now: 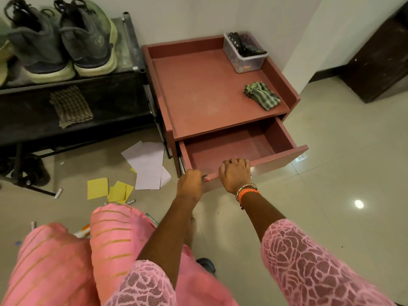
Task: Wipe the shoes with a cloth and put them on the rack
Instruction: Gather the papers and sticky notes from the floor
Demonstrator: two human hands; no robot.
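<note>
Two grey shoes with pale soles (66, 40) stand side by side on the top shelf of the black shoe rack (123, 100) at the left. A folded green striped cloth (262, 96) lies on top of the reddish side table (198, 91). A brownish checked cloth (70, 107) hangs on the rack's front. The table's drawer (284, 159) is pulled out and looks empty. My left hand (191, 182) grips the drawer front at its left end. My right hand (235, 173), with bangles at the wrist, curls over the drawer's front edge.
A clear plastic box (245, 56) with remotes sits at the table's back right corner. White and yellow papers (145, 166) and small batteries lie on the tiled floor in front of the rack. A dark wooden cabinet (379, 58) stands at the right. My pink-clothed knees fill the lower left.
</note>
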